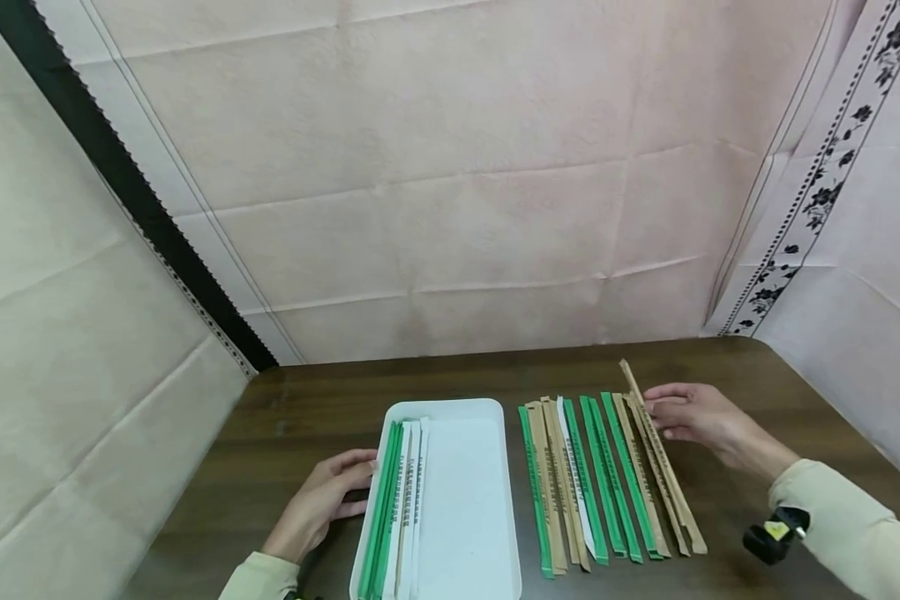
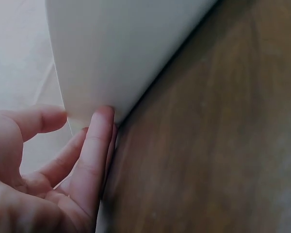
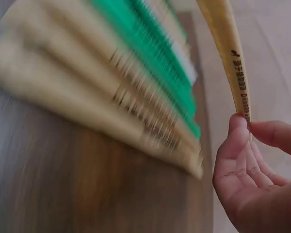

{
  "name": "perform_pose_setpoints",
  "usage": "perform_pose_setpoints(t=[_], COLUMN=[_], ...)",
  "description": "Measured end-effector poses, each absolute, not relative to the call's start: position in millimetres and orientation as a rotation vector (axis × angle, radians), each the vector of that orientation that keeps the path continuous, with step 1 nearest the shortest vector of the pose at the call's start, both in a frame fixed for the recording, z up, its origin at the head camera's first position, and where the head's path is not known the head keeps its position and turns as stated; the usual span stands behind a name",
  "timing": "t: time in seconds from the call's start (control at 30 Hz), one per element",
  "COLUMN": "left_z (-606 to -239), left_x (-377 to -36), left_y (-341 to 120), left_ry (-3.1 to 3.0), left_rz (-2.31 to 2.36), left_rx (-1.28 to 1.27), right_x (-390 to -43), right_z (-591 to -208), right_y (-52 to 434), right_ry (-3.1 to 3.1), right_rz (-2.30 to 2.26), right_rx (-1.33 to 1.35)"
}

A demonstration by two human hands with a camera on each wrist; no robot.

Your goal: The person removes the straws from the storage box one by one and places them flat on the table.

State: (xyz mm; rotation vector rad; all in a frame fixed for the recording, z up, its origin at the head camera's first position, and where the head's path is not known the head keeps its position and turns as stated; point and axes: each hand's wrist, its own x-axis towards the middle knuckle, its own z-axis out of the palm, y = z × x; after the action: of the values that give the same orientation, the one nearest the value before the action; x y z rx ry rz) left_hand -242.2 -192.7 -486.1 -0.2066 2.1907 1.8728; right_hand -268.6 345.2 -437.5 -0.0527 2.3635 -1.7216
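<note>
Sleeves of paper, long and narrow, lie side by side in a row (image 1: 607,479) on a dark wooden table (image 1: 720,367), to the right of a white tray (image 1: 487,408). Some are green, some tan, and one is white; each carries a line of small print along its length. The row runs from near the table's front edge toward the back, fanning slightly.

At the right end of the row, one tan sleeve (image 1: 656,454) is raised at its far end, which stands above and behind the others. The right hand (image 1: 693,417) holds it there: the wrist view shows the thumb and a fingertip (image 3: 237,128) pinching the sleeve, with dark lettering just above the pinch. The other fingers curl loosely. The rest of the row is blurred in that view.

Inside the tray, against its left wall, lie a few more sleeves (image 1: 397,508), green and white. The rest of the tray floor is bare white.

The left hand (image 1: 326,500) rests on the table at the tray's left side. Its fingers are nearly straight and relaxed, touching the tray's outer wall; it grips nothing.

A light sleeve covers each forearm.
</note>
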Motion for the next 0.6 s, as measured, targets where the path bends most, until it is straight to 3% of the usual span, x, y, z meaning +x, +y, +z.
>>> perform_pose_setpoints(t=[0.3, 0.6], left_z=[-488, -483], left_x=[-236, -237], left_y=[-194, -172], left_ry=[2.192, 2.220], left_rz=[1.897, 1.942], left_rx=[-0.227, -0.200], right_x=[-269, -272], right_z=[-456, -455], right_y=[371, 362], right_ry=[2.554, 2.752], right_rz=[-1.534, -1.246], right_rx=[0.058, 0.069])
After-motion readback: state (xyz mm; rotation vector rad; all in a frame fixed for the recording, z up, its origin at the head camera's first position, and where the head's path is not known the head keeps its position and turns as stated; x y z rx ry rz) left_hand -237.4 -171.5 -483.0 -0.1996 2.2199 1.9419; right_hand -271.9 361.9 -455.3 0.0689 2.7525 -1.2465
